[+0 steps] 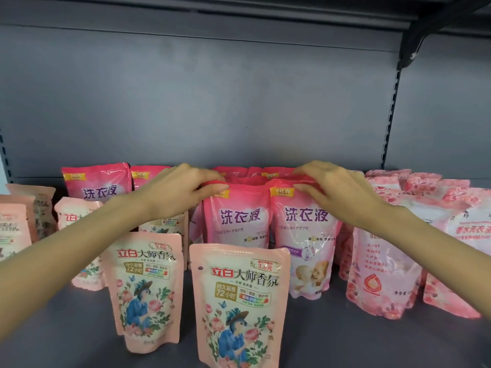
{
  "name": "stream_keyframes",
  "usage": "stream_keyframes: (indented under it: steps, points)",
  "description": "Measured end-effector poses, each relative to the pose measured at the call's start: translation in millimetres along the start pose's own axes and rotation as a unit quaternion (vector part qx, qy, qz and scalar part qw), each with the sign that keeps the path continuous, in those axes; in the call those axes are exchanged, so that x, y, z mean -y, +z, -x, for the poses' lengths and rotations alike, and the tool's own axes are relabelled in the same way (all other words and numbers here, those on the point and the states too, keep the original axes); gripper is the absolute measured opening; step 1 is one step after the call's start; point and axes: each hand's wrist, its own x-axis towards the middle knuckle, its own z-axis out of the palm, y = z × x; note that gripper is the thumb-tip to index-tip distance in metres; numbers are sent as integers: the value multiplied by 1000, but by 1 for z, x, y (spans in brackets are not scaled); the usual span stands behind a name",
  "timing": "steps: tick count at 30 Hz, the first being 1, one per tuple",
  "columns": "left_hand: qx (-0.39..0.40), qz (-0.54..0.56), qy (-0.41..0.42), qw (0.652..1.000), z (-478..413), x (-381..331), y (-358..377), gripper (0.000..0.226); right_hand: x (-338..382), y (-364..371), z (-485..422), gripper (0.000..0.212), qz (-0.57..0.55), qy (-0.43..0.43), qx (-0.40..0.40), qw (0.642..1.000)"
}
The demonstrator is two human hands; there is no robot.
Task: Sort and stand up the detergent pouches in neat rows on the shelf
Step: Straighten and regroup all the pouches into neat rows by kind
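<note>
Midway along the shelf (332, 341), the left hand (183, 189) pinches the top edge of the left dark-pink pouch (236, 219) and the right hand (342, 192) that of the right dark-pink pouch (305, 235), both upright, touching side by side, just beneath the fingers, each hand equally near.

A grey-blue metal back panel (212, 102) fills the far side, with a horizontal seam high up. The shelf (53, 328) below it is dark grey and matte. A slotted upright (390, 115) runs down on the right, with another panel (446, 115) beyond it. A second upright (5, 160) shows at the left edge. An upper shelf (212, 9) sits overhead, with a dark bracket (419, 41) at its right. The light is soft and even.
</note>
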Motion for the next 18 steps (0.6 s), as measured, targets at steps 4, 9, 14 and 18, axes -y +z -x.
stream_keyframes:
  steps: [4,9,14,18]
  points:
    - [-27,-89,-12,996,22,10,-18,79,10,-8,-7,58,19,-12,42,999]
    - [-37,-188,-39,981,59,26,-34,73,40,-6,-19,85,43,-41,85,995]
    - [-12,-271,-92,958,88,40,-42,65,73,-3,-30,87,44,-45,105,992]
    - [-21,-294,-119,948,103,45,-48,62,100,-7,-42,82,21,-32,106,994]
